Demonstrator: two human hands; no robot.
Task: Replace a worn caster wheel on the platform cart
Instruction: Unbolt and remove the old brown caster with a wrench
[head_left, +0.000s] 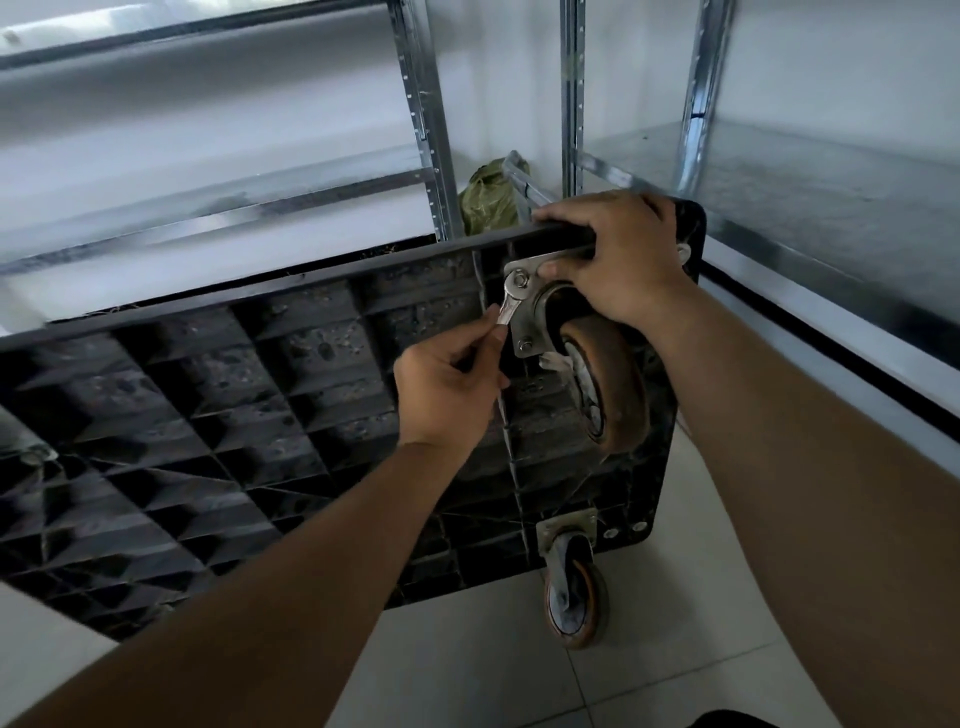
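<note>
The black platform cart (218, 405) stands tipped on its side, its ribbed underside facing me. A brown caster wheel (613, 384) hangs from a metal mounting plate (522, 317) near the top right corner. My left hand (447, 389) is shut on a small silver wrench (511, 301), whose head sits on the plate's upper left bolt. My right hand (618, 254) grips the cart's top edge, its thumb pressing on the plate. A second caster wheel (574, 597) is bolted at the lower right corner.
Galvanised metal shelving (831, 176) stands behind and to the right of the cart, with upright posts (431, 119) close to its top edge. A green bundle (488, 197) lies behind the cart. Pale floor tiles (467, 665) spread below.
</note>
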